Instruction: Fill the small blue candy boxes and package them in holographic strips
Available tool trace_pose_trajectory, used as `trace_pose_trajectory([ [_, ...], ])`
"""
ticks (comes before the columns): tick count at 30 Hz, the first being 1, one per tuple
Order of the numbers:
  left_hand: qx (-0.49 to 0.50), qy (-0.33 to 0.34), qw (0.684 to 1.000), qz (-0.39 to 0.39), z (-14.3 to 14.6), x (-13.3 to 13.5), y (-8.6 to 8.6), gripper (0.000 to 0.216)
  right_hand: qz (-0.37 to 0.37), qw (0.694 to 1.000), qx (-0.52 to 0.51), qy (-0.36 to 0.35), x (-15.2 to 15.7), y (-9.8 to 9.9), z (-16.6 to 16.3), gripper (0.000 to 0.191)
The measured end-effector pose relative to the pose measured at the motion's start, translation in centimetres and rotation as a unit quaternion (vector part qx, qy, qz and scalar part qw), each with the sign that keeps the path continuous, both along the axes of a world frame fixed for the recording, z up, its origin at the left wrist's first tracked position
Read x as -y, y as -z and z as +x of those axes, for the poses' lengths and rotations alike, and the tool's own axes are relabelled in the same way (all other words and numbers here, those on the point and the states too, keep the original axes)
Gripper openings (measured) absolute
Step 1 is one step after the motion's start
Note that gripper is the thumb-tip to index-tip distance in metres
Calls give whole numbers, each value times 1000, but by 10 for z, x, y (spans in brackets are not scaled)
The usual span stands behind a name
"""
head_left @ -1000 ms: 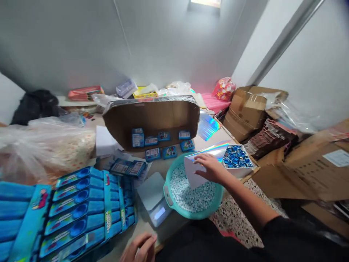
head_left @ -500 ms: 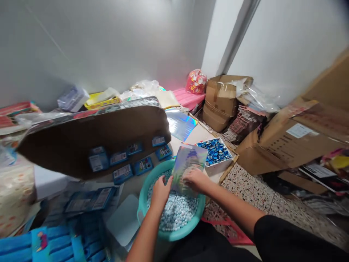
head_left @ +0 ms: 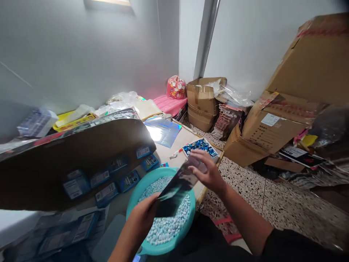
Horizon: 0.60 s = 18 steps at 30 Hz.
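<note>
Between my hands a shiny, rainbow-tinted sheet (head_left: 177,185) is held tilted above a turquoise basin (head_left: 133,193). Small pale blue and white beads (head_left: 166,229) fill the basin. My left hand (head_left: 143,214) is closed on the sheet's lower left end. At the upper right end, my right hand (head_left: 207,171) has its thumb on the near side and fingers over the far edge, gripping it. Just beyond that hand stands a white box (head_left: 215,154) of blue, shiny ring-like pieces (head_left: 200,146). Whether the sheet is a single layer or a pouch I cannot tell.
Several small blue printed boxes (head_left: 129,181) lie beneath a large leaning cardboard panel (head_left: 89,149) at left. Another shiny sheet (head_left: 163,131) lies on the table. Cardboard cartons (head_left: 201,105) and a big labelled carton (head_left: 272,127) stand on the right over speckled floor (head_left: 240,185).
The sheet has turned from facing me to a slanted, edge-on tilt. My right hand has moved from its face to its upper end; my left hand has moved lower. The view has swung right.
</note>
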<state>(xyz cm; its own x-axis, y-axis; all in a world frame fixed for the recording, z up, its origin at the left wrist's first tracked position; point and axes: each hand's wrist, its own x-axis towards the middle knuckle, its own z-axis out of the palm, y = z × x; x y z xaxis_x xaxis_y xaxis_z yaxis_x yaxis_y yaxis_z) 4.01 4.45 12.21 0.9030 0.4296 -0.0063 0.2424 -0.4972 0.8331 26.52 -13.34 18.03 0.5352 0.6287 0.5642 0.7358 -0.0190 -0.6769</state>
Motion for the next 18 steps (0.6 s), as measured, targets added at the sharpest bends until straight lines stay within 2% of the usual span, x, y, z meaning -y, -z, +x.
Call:
trace_pose_trajectory([
  [1, 11, 15, 1000, 10, -14, 1, -12, 33, -19, 1000, -18, -5, 1, -19, 5, 52],
  [2, 18, 28, 999, 20, -29, 1, -23, 32, -48, 997, -50, -32, 0, -36, 6, 52],
  [4, 22, 35, 998, 56, -60, 1, -41, 29, -110, 978, -118, -134, -4, -59, -1, 36],
  [6, 41, -5, 988, 148, -85, 3, -58, 30, -137, 959, -136, -207, -9, -71, -20, 14],
  [9, 97, -121, 936, 316, -103, 16, -81, 49, -129, 967, -83, -201, -16, -75, -63, 19],
  [10, 114, -151, 919, 347, -103, 23, -89, 56, -127, 969, -73, -199, -18, -74, -77, 20],
  [12, 148, -162, 903, 369, -97, 36, -100, 59, -125, 963, -87, -221, -23, -72, -104, 18],
  [15, 205, -178, 868, 416, -87, 49, -103, 48, -94, 954, -150, -242, -30, -64, -133, 16],
  [18, 238, -221, 820, 471, -90, 53, -95, 53, -52, 933, -243, -259, -37, -53, -152, 17],
])
